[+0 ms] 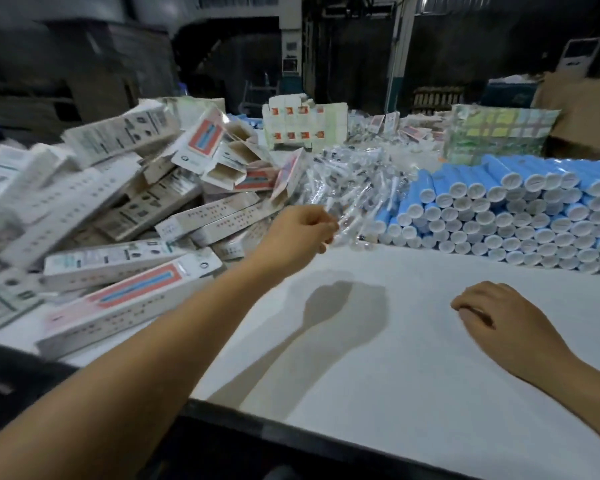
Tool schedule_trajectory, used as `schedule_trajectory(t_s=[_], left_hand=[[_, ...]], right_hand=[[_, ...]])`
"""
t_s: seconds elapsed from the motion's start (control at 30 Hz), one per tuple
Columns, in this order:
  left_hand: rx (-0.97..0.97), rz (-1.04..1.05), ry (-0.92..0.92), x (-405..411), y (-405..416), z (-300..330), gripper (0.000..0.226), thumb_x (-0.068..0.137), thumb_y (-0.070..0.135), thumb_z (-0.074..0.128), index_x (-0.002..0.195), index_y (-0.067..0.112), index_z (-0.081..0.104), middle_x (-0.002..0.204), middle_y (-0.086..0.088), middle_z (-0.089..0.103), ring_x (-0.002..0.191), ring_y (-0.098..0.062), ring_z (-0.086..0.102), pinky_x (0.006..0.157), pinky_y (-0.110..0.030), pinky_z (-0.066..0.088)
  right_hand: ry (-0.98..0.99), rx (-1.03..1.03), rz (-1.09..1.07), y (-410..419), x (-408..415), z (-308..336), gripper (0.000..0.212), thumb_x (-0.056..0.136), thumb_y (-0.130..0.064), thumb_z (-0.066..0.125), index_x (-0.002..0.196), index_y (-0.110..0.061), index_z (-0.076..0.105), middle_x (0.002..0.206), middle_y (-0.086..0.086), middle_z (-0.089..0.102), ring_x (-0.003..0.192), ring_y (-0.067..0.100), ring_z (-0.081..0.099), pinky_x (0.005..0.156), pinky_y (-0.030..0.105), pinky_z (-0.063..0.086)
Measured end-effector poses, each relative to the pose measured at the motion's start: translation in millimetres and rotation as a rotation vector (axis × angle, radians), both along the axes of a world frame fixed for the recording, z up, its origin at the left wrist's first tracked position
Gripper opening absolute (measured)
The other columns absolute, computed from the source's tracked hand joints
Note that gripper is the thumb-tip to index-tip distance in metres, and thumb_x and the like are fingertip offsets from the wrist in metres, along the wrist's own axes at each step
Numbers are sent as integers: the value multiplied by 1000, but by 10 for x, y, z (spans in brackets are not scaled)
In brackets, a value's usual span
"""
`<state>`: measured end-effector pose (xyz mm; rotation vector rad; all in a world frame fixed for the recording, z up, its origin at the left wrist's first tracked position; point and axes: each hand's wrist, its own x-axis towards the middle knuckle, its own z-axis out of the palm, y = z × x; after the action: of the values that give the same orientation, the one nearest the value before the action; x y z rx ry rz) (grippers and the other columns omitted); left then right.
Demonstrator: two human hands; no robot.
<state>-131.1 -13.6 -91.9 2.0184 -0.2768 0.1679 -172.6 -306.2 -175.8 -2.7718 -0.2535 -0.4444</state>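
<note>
My left hand reaches forward over the white table to the near edge of a heap of clear plastic-wrapped items. Its fingers are curled and pinch one clear wrapped item at the heap's front. My right hand rests palm down on the table at the right, fingers loosely bent, holding nothing. The picture is blurred by motion, so the wrapped items' contents are hard to make out.
A jumbled pile of long white cartons, some with red-and-blue panels, fills the left. Stacked blue tubes with white caps lie at the right. Further back stand a white display box and wrapped bundles.
</note>
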Motion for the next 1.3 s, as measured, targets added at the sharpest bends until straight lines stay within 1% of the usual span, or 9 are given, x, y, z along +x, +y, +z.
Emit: schedule_trajectory(t_s=[0.17, 0.3, 0.4, 0.67, 0.8, 0.97, 1.07, 1.17, 1.3], left_hand=[[497, 272, -105, -190, 1145, -103, 7, 93, 27, 57, 94, 30, 63, 97, 6, 64, 83, -10, 58, 68, -28, 47], [1177, 399, -5, -368, 1723, -300, 38, 85, 61, 52, 112, 33, 49, 119, 5, 52, 101, -15, 45, 81, -36, 48], [1342, 449, -24, -426, 1828, -492, 65, 80, 73, 45, 130, 32, 40, 125, 5, 47, 116, -17, 39, 85, -36, 41], [1304, 421, -105, -391, 1759, -502, 62, 84, 72, 42, 129, 30, 42, 123, 7, 57, 113, -17, 46, 75, -33, 39], [1285, 350, -168, -452, 1598, -337, 47, 84, 69, 45, 115, 34, 47, 91, 15, 60, 72, -6, 51, 51, -22, 35], [874, -17, -153, -384, 1006, -12, 20, 88, 46, 45, 85, 27, 46, 77, 6, 58, 64, -10, 55, 51, -19, 42], [556, -352, -13, -190, 502, 67, 14, 97, 33, 46, 98, 24, 56, 90, -2, 65, 76, -24, 62, 62, -33, 54], [198, -634, 331, 6, -29, 34, 30, 93, 31, 50, 117, 17, 60, 111, 0, 70, 97, -17, 67, 77, -26, 55], [146, -785, 522, 237, -640, -117, 24, 99, 23, 46, 114, 17, 64, 113, -1, 70, 102, -18, 67, 86, -33, 56]], right_hand=[[-9, 41, 6, -24, 9, -35, 18, 87, -8, 61, 89, -25, 67, 90, -21, 54, 93, 12, 48, 77, 31, 37], [2, 48, -9, -68, 39, -87, 23, 87, -7, 61, 90, -30, 65, 93, -19, 55, 95, 14, 48, 82, 36, 40], [9, 33, -20, -86, 58, -98, 26, 87, -8, 60, 90, -34, 63, 94, -16, 56, 95, 15, 49, 82, 38, 42], [-18, 66, -17, -16, 6, -53, 27, 86, -4, 62, 87, -30, 64, 91, -14, 56, 93, 16, 50, 80, 35, 39], [-22, 41, -24, 10, -34, -8, 19, 86, -3, 62, 89, -21, 68, 91, -10, 58, 94, 17, 51, 79, 32, 37], [-18, 5, -16, 6, -49, 16, 16, 89, -6, 58, 96, -12, 71, 93, -8, 57, 96, 15, 50, 79, 26, 33], [-13, 30, -12, -16, -34, 18, 17, 92, -10, 56, 99, -14, 70, 93, -10, 57, 94, 10, 49, 79, 22, 33], [-18, 428, -24, -13, -34, 17, 19, 95, -11, 52, 94, -16, 70, 90, -9, 64, 86, 8, 58, 76, 21, 41], [123, 1127, 56, -71, -52, 126, 29, 98, -19, 43, 98, -11, 71, 72, 12, 69, 55, 15, 56, 47, 20, 39]])
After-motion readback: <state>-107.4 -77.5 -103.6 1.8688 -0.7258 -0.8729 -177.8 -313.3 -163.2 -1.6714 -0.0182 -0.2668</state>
